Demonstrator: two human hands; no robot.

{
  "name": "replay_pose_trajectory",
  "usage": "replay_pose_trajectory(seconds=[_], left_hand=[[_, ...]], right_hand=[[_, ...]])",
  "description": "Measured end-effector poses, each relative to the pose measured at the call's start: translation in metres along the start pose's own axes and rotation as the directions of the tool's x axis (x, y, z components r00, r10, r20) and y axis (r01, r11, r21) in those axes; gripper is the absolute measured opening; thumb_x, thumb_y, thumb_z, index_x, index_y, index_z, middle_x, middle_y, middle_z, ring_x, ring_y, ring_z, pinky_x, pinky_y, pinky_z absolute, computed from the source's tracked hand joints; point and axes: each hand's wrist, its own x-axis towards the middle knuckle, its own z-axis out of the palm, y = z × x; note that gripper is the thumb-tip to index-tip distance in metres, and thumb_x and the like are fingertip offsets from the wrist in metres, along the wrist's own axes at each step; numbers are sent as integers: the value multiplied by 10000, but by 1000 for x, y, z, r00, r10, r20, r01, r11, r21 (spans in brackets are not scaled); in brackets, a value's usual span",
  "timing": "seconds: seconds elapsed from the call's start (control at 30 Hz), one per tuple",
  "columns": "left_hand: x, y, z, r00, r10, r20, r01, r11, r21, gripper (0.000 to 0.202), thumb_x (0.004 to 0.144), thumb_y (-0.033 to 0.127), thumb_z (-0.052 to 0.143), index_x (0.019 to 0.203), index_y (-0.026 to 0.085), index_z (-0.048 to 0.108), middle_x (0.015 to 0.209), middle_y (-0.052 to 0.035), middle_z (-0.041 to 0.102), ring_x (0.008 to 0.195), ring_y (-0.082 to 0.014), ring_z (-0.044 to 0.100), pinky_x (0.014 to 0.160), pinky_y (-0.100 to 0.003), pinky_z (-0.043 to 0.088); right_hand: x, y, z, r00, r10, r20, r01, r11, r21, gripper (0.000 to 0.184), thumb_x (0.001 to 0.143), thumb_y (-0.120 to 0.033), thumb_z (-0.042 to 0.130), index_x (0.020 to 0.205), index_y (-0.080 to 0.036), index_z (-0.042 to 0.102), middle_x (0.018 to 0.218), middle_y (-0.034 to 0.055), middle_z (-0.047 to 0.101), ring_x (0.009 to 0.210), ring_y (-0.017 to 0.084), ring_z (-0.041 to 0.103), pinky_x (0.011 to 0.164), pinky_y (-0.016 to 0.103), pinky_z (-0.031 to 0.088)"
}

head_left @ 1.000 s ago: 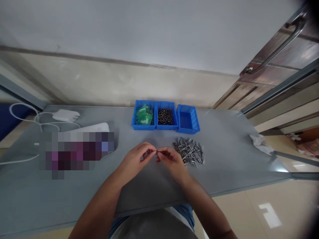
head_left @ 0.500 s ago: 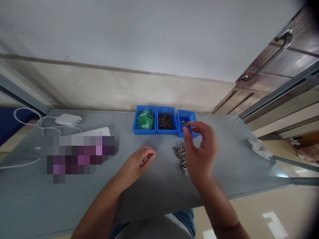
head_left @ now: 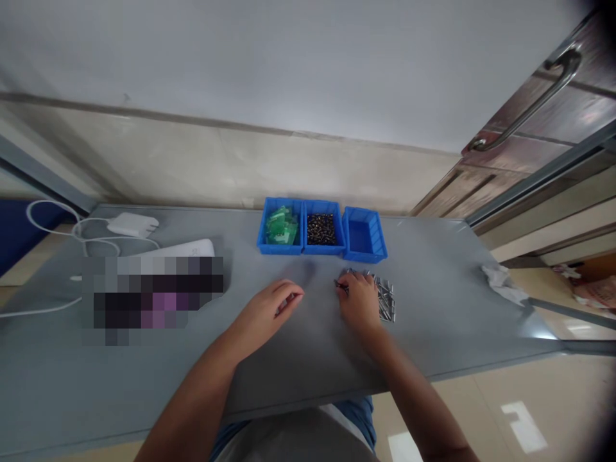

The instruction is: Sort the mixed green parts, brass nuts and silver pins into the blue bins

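Observation:
My right hand (head_left: 360, 307) is lowered onto a pile of small silvery metal pins (head_left: 386, 300) on the table. Its fingers are curled, and a small dark metal piece (head_left: 341, 286) shows at their tips; the palm covers part of the pile. To the left, my left hand (head_left: 269, 311) rests on the table with fingers bent and the thumb against them. Whatever its fingers may enclose is hidden. Behind the pile, the right blue bin (head_left: 364, 234) shows its bare bottom.
Next to it stand a blue bin of small dark metal parts (head_left: 321, 230) and a blue bin of green pieces (head_left: 282, 228). At left lie a white charger (head_left: 132, 224) with cable, a white case (head_left: 199, 248) and a blurred-out patch. White tissue (head_left: 503, 283) lies at the right edge.
My right hand has come down from in front of the right bin, where it pinched a small metal piece, onto the pile. My left hand has hardly moved.

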Motion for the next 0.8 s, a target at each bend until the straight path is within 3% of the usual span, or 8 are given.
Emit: replay_pose_trajectory(seconds=[0.23,0.33,0.4,0.53,0.67,0.8], left_hand=[[-1,-1,1,1000,14,-4,-14,1000,3,154,871,237,385,927,215,527,921,-14,554,762,-111,534,638,-217,438],[0,-1,1,1000,16,-2,-16,1000,-9,152,865,232,393,928,214,531,914,-13,558,769,-112,539,658,-223,444],[0,0,2,1000,4,3,-4,1000,-21,151,861,235,400,936,216,529,917,-11,561,753,-109,543,653,-225,450],[1,2,2,999,-39,-27,37,998,-55,171,843,279,449,999,224,497,903,-4,567,702,-103,545,626,-226,462],[1,2,1,999,16,-43,-20,996,-89,189,836,272,476,1017,224,491,913,-7,552,740,-103,543,684,-239,466],[1,2,-1,997,63,-48,-67,994,-84,150,842,249,468,981,219,517,951,-22,539,771,-107,540,687,-233,462]], right_hand=[[-2,1,0,996,-3,-84,14,992,124,150,730,-129,486,794,-174,613,830,89,603,813,222,482,734,376,349],[-2,-6,-8,997,9,-71,15,947,321,165,753,-167,476,853,-173,608,867,85,617,834,213,511,755,372,373],[-3,-13,-12,1000,-2,-4,4,846,533,174,764,-198,477,885,-184,602,878,65,627,816,186,540,731,334,403],[-10,-30,-13,962,-86,258,-178,519,836,183,771,-262,499,906,-196,604,828,28,635,700,127,559,636,258,437],[-16,-41,-9,920,-138,367,-312,309,899,203,747,-318,547,889,-199,630,784,16,630,595,96,508,584,239,438],[-18,-44,-6,903,-151,403,-366,221,904,243,723,-357,577,894,-196,640,807,25,631,599,96,498,585,240,438]])
